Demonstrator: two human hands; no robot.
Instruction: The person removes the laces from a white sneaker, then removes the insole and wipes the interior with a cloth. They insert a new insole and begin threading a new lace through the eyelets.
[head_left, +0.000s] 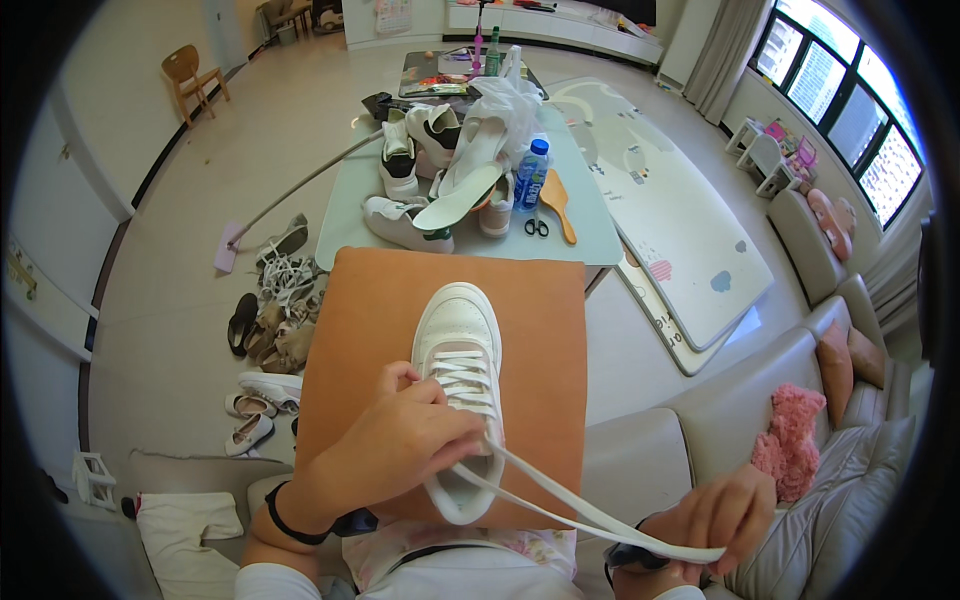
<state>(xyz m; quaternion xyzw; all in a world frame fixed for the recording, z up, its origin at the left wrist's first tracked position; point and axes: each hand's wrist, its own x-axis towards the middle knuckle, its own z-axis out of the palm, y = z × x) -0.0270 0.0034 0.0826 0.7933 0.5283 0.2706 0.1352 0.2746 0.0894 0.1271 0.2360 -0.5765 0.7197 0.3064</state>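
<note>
A white lace-up sneaker (459, 330) lies on a brown cushion-like board (544, 360) before me, its toe pointing away. The white lace (555, 487) is threaded across the tongue, and its long end runs from the upper eyelets towards the lower right. My left hand (420, 431) rests over the shoe's left side, fingers bent at the laces and the collar; whether it pinches anything is hidden. Away to the right of the shoe, my right hand (720, 517) holds the lace pulled out in two strands.
On the pale table (345, 225) beyond stand several white shoes (397, 221), a blue-capped bottle (531, 176), black-handled scissors (536, 227) and a wooden paddle-shaped brush (556, 199). More shoes (281, 337) lie on the floor at left. A grey sofa (637, 442) is at right.
</note>
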